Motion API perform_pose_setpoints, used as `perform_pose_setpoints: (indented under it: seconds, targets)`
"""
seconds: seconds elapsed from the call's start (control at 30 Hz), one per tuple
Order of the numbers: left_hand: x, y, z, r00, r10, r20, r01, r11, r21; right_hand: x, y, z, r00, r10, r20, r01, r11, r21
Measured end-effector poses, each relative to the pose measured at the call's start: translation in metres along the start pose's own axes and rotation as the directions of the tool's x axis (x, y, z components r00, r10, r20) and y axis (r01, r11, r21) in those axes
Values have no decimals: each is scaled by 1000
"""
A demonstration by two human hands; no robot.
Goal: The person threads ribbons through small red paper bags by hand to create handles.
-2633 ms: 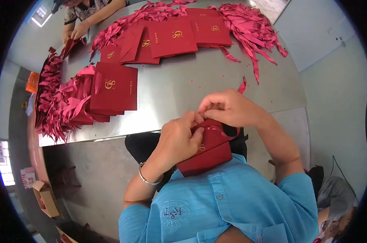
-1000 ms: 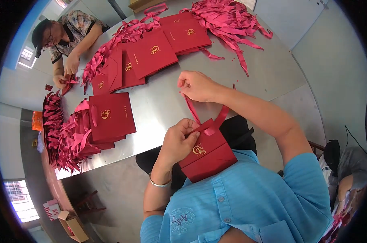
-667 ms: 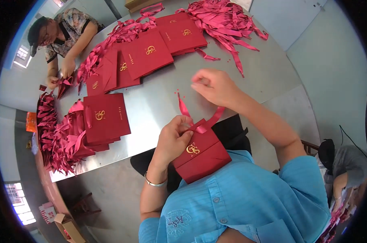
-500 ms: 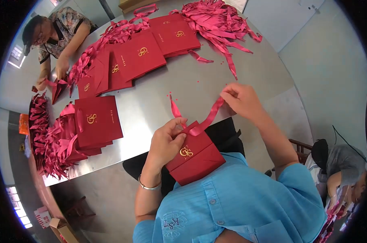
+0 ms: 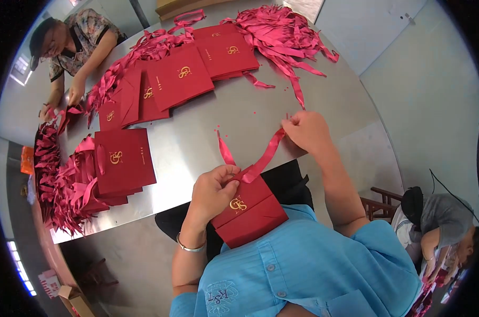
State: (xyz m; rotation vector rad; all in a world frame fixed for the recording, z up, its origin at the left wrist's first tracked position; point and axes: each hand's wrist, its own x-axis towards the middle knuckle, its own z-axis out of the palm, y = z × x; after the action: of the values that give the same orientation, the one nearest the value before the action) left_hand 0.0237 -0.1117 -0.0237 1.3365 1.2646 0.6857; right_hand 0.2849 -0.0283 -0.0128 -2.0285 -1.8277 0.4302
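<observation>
My left hand [image 5: 210, 193] is closed on a dark red paper gift bag [image 5: 250, 219], thumb in front, near the bag's upper edge. The bag is tilted against my lap, with gold lettering on its front. A pink ribbon [image 5: 265, 161] runs from the bag's top edge up to the right. Its end is pinched between the thumb and fingers of my right hand [image 5: 309, 132], over the table's near edge. Another loose ribbon tail [image 5: 225, 150] points up beside my left fingers. Where the ribbon enters the bag is partly hidden by my left hand.
Flat red bags [image 5: 179, 76] lie overlapped on the metal table [image 5: 186, 142]. A ribboned bag stack [image 5: 124, 164] stands at left. Loose ribbons [image 5: 282, 34] are heaped at the back. One person [image 5: 83, 47] handles a bag at far left; another [image 5: 445, 222] sits at right.
The view has shifted slightly, so the table and bags sit a little further left. My hands keep the same grips on bag and ribbon. The far-left person's hands have moved slightly.
</observation>
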Motion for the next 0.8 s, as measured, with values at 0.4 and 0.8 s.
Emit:
perform_pose_setpoints:
  seconds: [0.4, 0.8]
  targets:
    - [5, -8, -3, 1000, 4, -20, -3, 998, 58, -35, -35, -23, 996, -52, -76, 80, 73, 994]
    - [7, -10, -4, 999, 46, -11, -45, 995, 84, -68, -82, -45, 756, -624, -197, 319, 88, 944]
